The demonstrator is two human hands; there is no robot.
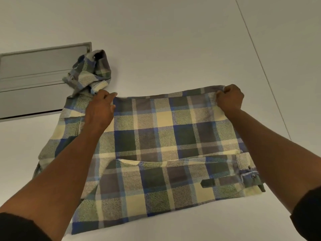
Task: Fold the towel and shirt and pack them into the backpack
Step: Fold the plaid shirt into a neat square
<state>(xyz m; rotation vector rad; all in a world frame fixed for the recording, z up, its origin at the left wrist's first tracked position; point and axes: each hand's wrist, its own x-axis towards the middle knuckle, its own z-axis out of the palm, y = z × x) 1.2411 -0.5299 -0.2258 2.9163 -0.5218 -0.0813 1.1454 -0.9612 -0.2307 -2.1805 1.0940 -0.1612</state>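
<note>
- A grey metal panel [34, 80] lies flush in the white worktop [173, 40] at the far left, with grooves running along its length.
- One sleeve [90, 72] of the plaid shirt [156, 153] lies bunched in a heap on the panel's right end, cuff buttons showing.
- The shirt, in blue, green, grey and cream checks, is spread flat on the worktop in the middle of the view, its left part reaching out past the left forearm towards the panel.
- The left hand [101, 108] rests knuckles-up at the shirt's far edge, just below the bunched sleeve; its fingers are curled and pinch the fabric there.
- Between the two hands the far edge of the shirt runs as a fairly straight folded line.
- A folded band crosses the lower middle of the shirt, and a small dark tab sits on the cloth near the right forearm.
- The right hand [230, 100] grips the far right corner of the shirt, fingers closed round a gathered bit of the edge.
- A buttoned cuff [251, 176] lies at the shirt's right side, beside the right forearm.
- Dark sleeves [307, 206] are pushed up both arms.
- A thin seam line [260, 66] runs slantwise across the worktop at far right.
</note>
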